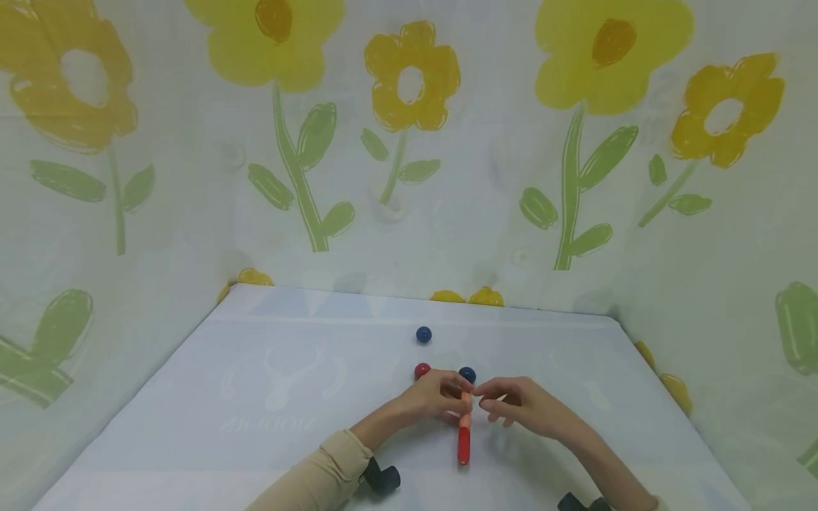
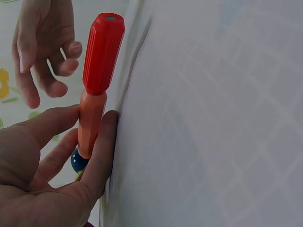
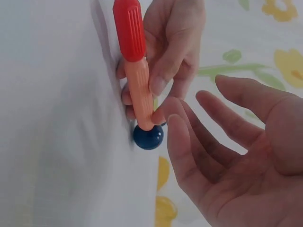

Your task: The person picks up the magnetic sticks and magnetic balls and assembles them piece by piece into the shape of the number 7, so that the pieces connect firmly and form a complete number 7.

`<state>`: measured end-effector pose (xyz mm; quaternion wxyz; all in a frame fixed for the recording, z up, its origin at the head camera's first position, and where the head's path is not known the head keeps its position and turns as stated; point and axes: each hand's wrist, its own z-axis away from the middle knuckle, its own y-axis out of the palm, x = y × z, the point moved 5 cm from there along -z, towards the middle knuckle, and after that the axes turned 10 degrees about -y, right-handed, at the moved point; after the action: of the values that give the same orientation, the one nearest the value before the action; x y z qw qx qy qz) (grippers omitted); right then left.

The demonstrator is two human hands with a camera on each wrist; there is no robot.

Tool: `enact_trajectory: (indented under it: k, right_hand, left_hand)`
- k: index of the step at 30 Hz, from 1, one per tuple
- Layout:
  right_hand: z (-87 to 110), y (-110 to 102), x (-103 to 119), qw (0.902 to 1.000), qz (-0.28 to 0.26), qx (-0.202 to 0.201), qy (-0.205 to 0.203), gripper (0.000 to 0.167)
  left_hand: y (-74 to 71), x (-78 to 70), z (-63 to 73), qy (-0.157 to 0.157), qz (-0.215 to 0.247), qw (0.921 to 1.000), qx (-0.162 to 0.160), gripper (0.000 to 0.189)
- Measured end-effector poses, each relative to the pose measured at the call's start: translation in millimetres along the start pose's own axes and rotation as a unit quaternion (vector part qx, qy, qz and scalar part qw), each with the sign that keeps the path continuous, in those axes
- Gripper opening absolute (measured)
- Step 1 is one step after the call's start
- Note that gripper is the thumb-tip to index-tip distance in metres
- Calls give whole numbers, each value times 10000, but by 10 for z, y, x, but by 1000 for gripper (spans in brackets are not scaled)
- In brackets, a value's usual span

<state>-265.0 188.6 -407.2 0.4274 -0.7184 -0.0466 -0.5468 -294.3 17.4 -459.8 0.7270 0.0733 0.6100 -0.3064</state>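
Note:
An orange rod (image 1: 466, 419) and a red rod (image 1: 463, 446) stand end to end in one line, the red one nearer the person. My left hand (image 1: 431, 394) pinches the orange rod between thumb and fingers. At the orange rod's far end sits a dark blue ball (image 3: 148, 137), touching it. Beside the ball a small yellow bit (image 2: 79, 176) shows, mostly hidden, its kind unclear. Just right of the orange rod, my right hand (image 1: 527, 406) hovers with loosely bent fingers and holds nothing.
Beyond the left hand lies a red ball (image 1: 422, 370), partly covered by it. Farther back rests another blue ball (image 1: 424, 334). All are on a white patterned table (image 1: 192, 397), with flower-printed cloth walls (image 1: 473, 213) around it.

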Motion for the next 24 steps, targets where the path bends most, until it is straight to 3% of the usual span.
enact_trajectory:
  k: [10,24]
  right_hand:
    - [-170,-86,-8,9950,848,-532,11,29]
    - [-464,-10,-48,9891,1267,-732,-172,27]
  left_hand:
    - [0,12,-26,79,121,9998,127,28]
    - [1,-1,6,76,162,9998,51,28]
